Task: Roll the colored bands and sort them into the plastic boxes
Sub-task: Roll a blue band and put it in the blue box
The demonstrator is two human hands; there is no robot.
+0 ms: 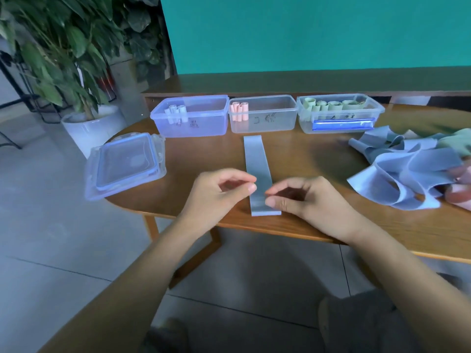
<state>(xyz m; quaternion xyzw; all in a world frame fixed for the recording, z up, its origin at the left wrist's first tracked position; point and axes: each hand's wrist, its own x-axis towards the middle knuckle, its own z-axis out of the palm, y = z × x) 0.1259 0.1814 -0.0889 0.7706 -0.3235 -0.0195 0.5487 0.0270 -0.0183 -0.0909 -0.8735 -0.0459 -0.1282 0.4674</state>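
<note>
A long blue-grey band (256, 159) lies flat on the wooden table (318, 220), running from the near edge towards the boxes. My left hand (216, 194) pinches its left edge near the front end with thumb and forefinger. My right hand (305, 197) pinches the right edge opposite. Behind stand three open plastic boxes: the left box (204, 128) holds pale blue rolls, the middle box (270, 123) holds pink rolls, and the right box (339, 123) holds green rolls.
A heap of loose blue, green and pink bands (413, 171) covers the table's right side. Stacked clear lids (125, 164) lie at the left edge, partly overhanging. A potted plant (89, 128) stands on the floor beyond the left end.
</note>
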